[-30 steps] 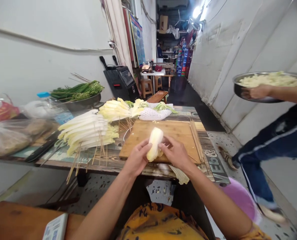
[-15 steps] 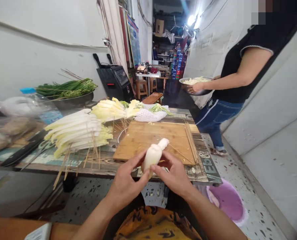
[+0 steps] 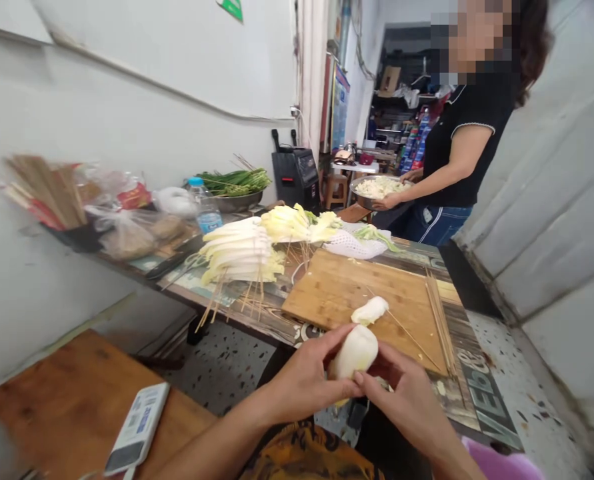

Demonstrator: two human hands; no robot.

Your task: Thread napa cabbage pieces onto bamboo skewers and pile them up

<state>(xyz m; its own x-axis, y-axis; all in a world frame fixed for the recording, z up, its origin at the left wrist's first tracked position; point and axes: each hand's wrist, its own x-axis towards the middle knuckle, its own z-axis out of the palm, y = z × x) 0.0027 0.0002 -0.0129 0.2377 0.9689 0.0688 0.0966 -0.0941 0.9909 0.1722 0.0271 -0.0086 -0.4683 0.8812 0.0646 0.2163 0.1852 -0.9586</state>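
Between my two hands, above the table's front edge, is a rolled napa cabbage leaf (image 3: 355, 351), its thick white end pointing up and away. My left hand (image 3: 321, 367) wraps the left side with thumb in front. My right hand (image 3: 399, 383) closes on the other side, its thumb meeting the left one. Just beyond lies another cabbage roll (image 3: 370, 311) on the wooden cutting board (image 3: 321, 287), with a thin bamboo skewer (image 3: 414, 339) by it. Loose skewers (image 3: 440, 327) line the board's right edge. To the left, skewered cabbage leaves (image 3: 241, 250) are piled up.
A co-worker (image 3: 457, 160) stands beyond the table holding a metal bowl (image 3: 361, 197) of pale pieces. At the back left are a water bottle (image 3: 207, 210), a bowl of greens (image 3: 237, 187) and a knife (image 3: 171, 260). A pink tub (image 3: 497, 460) sits low at right.
My view has swung left, so the table sits further right in it. The co-worker has turned, with the bowl held before them. Both hands keep hold of the cabbage leaf.
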